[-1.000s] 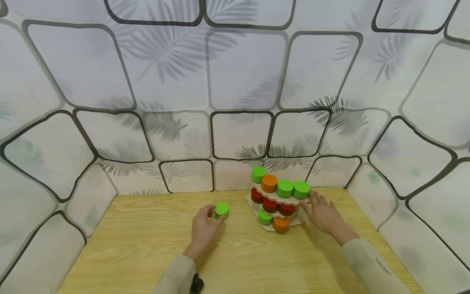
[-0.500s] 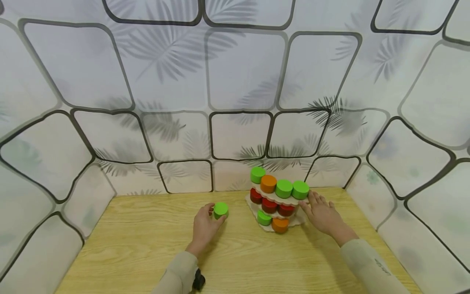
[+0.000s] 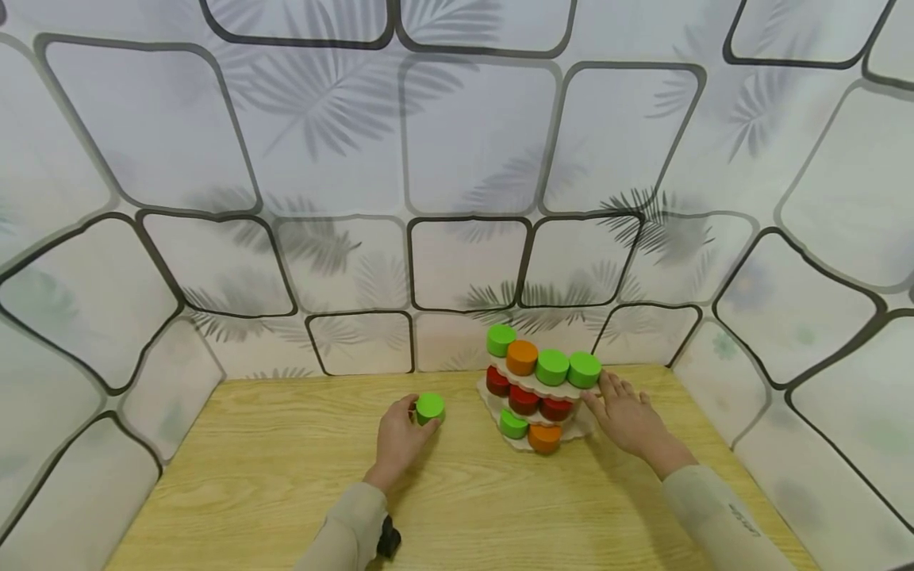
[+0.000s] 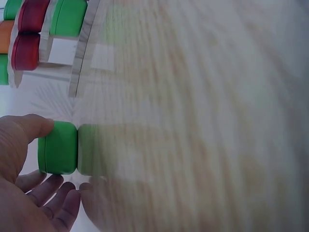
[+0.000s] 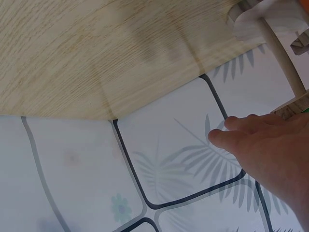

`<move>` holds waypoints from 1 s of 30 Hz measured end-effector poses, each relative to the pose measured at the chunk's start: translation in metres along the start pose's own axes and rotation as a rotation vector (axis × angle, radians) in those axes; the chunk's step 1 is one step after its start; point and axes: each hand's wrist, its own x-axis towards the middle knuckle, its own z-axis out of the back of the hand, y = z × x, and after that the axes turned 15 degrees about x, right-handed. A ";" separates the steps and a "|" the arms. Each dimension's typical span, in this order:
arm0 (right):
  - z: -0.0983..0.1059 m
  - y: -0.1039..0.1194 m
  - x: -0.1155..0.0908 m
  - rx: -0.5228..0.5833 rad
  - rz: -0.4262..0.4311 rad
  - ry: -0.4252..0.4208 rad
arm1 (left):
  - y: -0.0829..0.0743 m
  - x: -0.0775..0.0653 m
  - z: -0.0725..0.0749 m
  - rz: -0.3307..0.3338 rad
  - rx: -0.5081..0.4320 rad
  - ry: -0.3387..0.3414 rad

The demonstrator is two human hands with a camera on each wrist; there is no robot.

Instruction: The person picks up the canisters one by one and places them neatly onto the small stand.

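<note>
With thumb on one side and fingers on the other, my left hand (image 3: 400, 440) pinches a round green tin (image 3: 430, 408). In the left wrist view that tin (image 4: 59, 148) meets its own reflection on the tabletop. To its right stands a tiered stand with scalloped wooden shelves (image 3: 577, 428). Its top shelf carries green tins (image 3: 553, 366) and an orange tin (image 3: 522, 357), the middle one red tins (image 3: 524, 399), the lowest a green and an orange one. My right hand (image 3: 628, 416), fingers extended, lies against the stand's right edge.
The pale wooden table (image 3: 250, 476) is bordered behind and at both sides by a patterned white curtain-like covering (image 3: 357, 262). The stand is close to the back covering. A round post (image 5: 282, 58) joins its shelves in the right wrist view.
My left hand has shifted very slightly and its fingers sit a little closer around the green tin. The right hand and the stand stay in place.
</note>
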 end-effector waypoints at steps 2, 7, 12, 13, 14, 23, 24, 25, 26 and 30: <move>0.000 0.000 0.000 0.002 0.001 0.002 | 0.000 0.000 0.001 -0.006 0.005 0.003; 0.001 0.002 0.000 0.000 0.001 0.004 | 0.003 0.001 -0.001 -0.012 0.020 0.008; 0.001 0.002 -0.001 -0.003 0.001 0.007 | 0.004 0.003 -0.004 -0.016 0.021 0.007; 0.001 0.002 -0.001 -0.004 0.001 0.007 | 0.003 0.003 -0.004 -0.014 0.011 0.007; 0.001 0.002 -0.001 -0.004 -0.001 0.009 | 0.002 0.003 -0.004 -0.014 0.000 0.006; 0.002 0.002 -0.002 0.001 0.001 0.002 | -0.011 0.003 -0.009 -0.036 -0.103 0.006; 0.002 0.002 -0.002 0.001 0.002 0.001 | -0.012 0.004 -0.009 -0.046 -0.114 0.007; 0.002 0.002 -0.002 0.002 0.000 0.002 | -0.014 0.004 -0.010 -0.056 -0.125 0.008; 0.002 0.001 -0.002 0.002 -0.002 0.003 | -0.016 0.004 -0.010 -0.063 -0.135 0.013; 0.001 0.002 -0.002 0.003 -0.001 0.004 | -0.024 0.005 -0.013 -0.091 -0.169 0.035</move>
